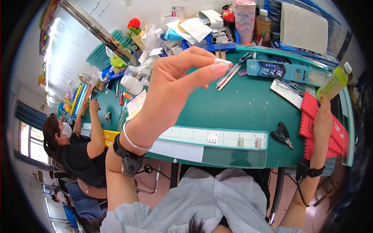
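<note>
My left hand (pixel 171 87) is raised high over the green table mat (pixel 217 103), thumb and index finger pressed together. White wrapping covers its index fingertip; anything pinched there is too small to make out. On the right, my right hand (pixel 323 121) points away from me with its fingers drawn together, overlapping the base of a green-labelled bottle (pixel 333 83). Whether it touches the bottle or pinches something else, I cannot tell. Beneath that hand lie red notebooks (pixel 311 122). Several small curved hooks (pixel 251 106) are laid out on the mat, near black-handled nippers (pixel 282 135).
A clear ruler case (pixel 217 138) runs along the near table edge. Pens (pixel 229 77), a blue box (pixel 272 70), a pink tumbler (pixel 244 21) and piled papers (pixel 194 29) stand farther back. A masked co-worker (pixel 77 143) sits at the left with both hands raised.
</note>
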Demonstrator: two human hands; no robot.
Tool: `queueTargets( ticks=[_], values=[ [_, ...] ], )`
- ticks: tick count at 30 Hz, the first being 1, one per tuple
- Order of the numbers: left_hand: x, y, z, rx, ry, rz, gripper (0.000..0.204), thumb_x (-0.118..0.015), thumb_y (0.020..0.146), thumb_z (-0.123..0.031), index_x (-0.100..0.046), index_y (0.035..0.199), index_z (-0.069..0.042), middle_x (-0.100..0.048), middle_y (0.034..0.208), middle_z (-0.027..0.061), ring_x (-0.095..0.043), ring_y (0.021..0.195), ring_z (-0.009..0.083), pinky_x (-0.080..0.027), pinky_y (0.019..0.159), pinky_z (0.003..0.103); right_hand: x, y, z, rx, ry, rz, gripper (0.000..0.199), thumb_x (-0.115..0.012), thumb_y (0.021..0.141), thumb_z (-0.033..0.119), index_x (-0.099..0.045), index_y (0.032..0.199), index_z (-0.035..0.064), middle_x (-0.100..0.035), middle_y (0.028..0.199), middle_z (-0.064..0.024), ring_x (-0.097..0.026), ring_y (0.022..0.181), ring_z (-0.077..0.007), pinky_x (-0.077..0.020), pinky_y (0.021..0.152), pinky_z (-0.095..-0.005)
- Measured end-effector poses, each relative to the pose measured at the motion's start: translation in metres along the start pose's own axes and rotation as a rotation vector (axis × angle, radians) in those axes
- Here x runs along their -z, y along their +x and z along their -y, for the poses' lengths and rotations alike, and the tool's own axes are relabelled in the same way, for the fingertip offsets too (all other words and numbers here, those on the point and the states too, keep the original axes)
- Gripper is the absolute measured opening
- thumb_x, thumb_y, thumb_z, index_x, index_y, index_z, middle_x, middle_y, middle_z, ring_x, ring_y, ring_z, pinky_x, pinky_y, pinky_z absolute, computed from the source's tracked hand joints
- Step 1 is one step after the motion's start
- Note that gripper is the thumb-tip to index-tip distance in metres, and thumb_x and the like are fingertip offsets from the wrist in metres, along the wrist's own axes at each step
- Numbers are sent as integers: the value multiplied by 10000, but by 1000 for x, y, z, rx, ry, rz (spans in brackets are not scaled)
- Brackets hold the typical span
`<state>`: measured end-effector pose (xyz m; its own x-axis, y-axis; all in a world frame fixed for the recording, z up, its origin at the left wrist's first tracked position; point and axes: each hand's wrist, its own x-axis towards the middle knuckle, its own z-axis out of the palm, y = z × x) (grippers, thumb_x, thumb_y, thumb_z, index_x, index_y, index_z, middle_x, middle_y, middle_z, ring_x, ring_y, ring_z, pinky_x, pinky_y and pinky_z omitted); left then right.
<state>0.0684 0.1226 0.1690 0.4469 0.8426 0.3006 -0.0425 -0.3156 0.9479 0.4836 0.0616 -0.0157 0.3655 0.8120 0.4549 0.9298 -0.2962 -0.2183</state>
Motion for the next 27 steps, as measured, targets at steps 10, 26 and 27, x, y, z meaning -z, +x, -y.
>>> queueTargets(
  ticks=[10, 26, 27],
  values=[
    [5, 21, -3, -42, 85, 11, 171, -654, 962, -129, -710, 1072, -10, -667, 1105, 80, -613, 986, 121, -477, 790, 262, 5, -2, 5, -27, -10, -10, 460, -484, 929, -19, -468, 1384, 54, -553, 1356, -149, -603, 1138, -385, -517, 867, -462],
    [49, 117, -54, -557, 76, -71, 154, -602, 1018, -225, -655, 1134, -139, -612, 1360, 27, -558, 1182, 114, -463, 902, 265, 4, -3, 7, -7, -71, -46, 450, -499, 871, -33, -501, 1311, 60, -596, 1248, -153, -619, 1096, -365, -531, 829, -468],
    [47, 106, -59, -599, 77, 56, 179, -591, 1023, -229, -637, 1169, -138, -604, 1370, 44, -545, 1225, 137, -456, 927, 275, -1, -2, 2, 42, -33, -107, 431, -524, 877, -8, -504, 1303, 52, -600, 1227, -168, -607, 1102, -372, -525, 841, -471]
  ],
)
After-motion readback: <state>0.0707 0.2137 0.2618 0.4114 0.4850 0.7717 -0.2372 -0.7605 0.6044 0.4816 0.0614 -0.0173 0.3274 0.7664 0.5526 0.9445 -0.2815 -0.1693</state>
